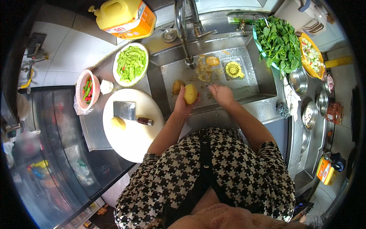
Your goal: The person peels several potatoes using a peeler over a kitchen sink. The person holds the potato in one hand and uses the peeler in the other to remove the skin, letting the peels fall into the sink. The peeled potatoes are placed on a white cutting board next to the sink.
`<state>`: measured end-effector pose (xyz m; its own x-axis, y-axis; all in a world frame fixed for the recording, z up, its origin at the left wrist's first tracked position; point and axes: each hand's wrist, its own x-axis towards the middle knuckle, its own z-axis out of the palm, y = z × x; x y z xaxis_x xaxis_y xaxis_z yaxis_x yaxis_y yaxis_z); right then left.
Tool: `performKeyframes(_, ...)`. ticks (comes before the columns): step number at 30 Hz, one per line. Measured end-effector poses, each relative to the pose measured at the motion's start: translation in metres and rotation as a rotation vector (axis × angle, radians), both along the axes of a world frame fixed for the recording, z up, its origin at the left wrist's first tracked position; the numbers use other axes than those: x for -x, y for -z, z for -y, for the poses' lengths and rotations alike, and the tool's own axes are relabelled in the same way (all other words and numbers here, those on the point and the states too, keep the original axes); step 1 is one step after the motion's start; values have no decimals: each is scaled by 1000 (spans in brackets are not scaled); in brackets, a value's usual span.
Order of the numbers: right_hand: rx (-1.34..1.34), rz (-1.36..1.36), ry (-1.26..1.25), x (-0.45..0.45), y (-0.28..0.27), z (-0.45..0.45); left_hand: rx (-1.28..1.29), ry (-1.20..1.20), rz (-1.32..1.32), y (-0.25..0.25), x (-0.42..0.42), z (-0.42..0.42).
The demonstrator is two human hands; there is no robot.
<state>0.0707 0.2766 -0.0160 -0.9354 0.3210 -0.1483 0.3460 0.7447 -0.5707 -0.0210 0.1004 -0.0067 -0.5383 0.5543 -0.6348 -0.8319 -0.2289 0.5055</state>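
Observation:
My left hand [183, 103] holds a peeled yellow potato [190, 94] over the near left part of the steel sink [243, 78]. Just beyond its fingers sits a brown unpeeled potato [177, 87]. To the right, my right hand [221, 94] is partly curled above the sink; whether it holds a small tool cannot be told. Potato peelings [204, 71] lie on the sink floor beside another potato [212, 60]. A yellow strainer [234, 69] rests over the drain. On the white round cutting board [135, 146] are a cleaver [124, 110] and a peeled potato [118, 123].
The faucet [187, 48] reaches over the sink. Left stand a plate of sliced green vegetables [131, 63], a pink bowl of peppers [97, 86] and a yellow jug [125, 20]. Leafy greens [278, 43], a yellow basket [321, 70], metal bowls [310, 115] and a scouring pad [282, 110] are at right.

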Motion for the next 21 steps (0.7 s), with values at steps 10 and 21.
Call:
performKeyframes(10,-278,105,-263,16,-6,-4,157,22,42,5,-2,-2)
performKeyframes(21,-104,-34,-235,-4,-19,26,140,-101,107,2,-1,-5)
